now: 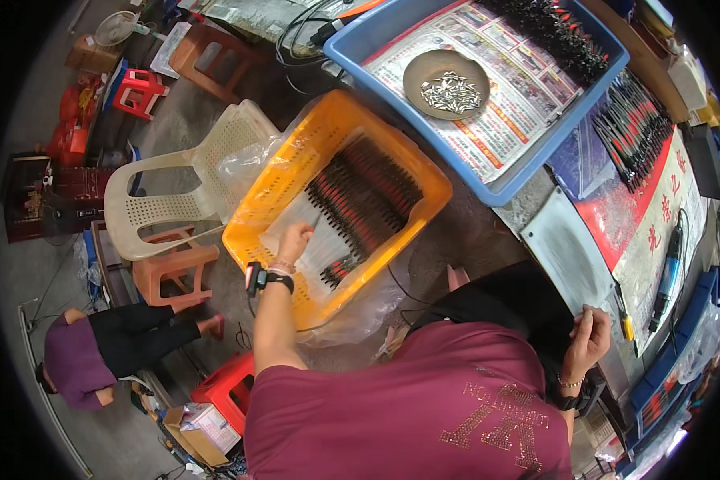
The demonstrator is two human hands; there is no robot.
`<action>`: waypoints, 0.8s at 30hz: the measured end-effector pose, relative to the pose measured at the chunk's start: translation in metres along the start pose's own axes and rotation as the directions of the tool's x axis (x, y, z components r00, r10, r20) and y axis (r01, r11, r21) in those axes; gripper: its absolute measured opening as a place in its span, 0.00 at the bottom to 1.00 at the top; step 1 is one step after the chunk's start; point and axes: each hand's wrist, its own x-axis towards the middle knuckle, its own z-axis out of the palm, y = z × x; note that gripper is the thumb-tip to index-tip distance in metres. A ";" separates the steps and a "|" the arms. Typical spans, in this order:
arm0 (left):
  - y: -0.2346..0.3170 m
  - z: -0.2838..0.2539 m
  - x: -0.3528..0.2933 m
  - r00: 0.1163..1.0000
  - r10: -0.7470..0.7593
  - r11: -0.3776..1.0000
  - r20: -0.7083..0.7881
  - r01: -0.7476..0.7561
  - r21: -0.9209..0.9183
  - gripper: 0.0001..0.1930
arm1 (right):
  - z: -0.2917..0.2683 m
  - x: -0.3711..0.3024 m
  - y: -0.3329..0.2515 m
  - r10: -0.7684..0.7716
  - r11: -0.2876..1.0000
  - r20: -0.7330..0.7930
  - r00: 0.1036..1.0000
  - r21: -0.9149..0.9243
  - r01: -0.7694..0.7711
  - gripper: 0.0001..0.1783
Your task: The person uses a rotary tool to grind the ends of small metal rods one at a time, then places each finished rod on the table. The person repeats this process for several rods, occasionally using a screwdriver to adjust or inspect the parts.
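Observation:
My left hand [297, 241] reaches into a yellow plastic crate [252, 210], its fingers curled over a pale liner sheet [308, 260]. Whether anything small sits in those fingers, I cannot make out. Beside it, rows of slim black-and-red pieces [352, 210] lie packed in the crate. At the bench edge on the right, my right hand [590, 338] has thumb and fingertips pressed together; what is between them is too small to name. A bare metal plate [570, 250] lies just beyond that hand, and a yellow-handled tool [626, 328] is close to its right.
A blue tray [488, 192] lined with newspaper holds a brown bowl [412, 76] of small silver pieces. More black-and-red pieces [636, 132] and a blue-and-black cylindrical tool [670, 268] lie on the bench. Left are a beige chair [164, 210], red stool [226, 390] and another person [84, 356].

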 end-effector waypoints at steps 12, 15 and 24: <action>-0.045 0.080 -0.019 0.954 -0.074 0.997 0.291 0.077 0.001 0.06 | 0.006 -0.005 0.011 -0.102 0.992 -0.094 0.990 -0.089 0.093 0.06; -0.035 0.078 -0.022 0.959 -0.054 0.998 0.277 0.046 0.034 0.06 | 0.006 -0.004 0.013 -0.102 0.989 -0.097 0.990 -0.114 0.091 0.06; -0.029 0.092 -0.029 0.987 -0.123 0.977 0.107 0.102 0.185 0.05 | 0.004 -0.004 0.014 -0.130 0.977 -0.107 0.986 -0.184 0.109 0.06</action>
